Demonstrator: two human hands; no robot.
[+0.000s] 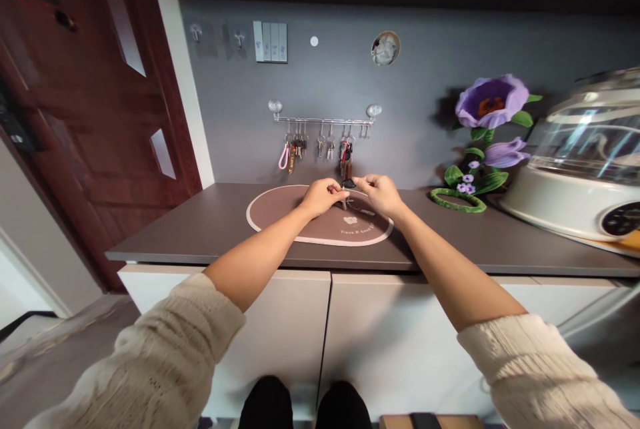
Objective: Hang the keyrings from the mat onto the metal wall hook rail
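Over the brown oval mat (277, 216), my left hand (323, 198) is closed in a pinch on a small bunch of keys (345, 203). My right hand (383, 194) pinches a small black piece (349, 184) at the top of the same bunch; whether it is a key head or a fob I cannot make out. Fingertips of both hands almost meet there. Just behind them, more keys (346, 156) hang from a clear hook rail (325, 120) on the grey wall. Other hanging sets include a pink loop strap (283, 156).
A purple fabric flower (493, 101) on a green ring base stands right of the mat. Beyond it is a white appliance (555, 196) with a clear lid. A dark red door (100, 116) is at the left. White cabinet doors (280, 322) lie below the grey counter (170, 232).
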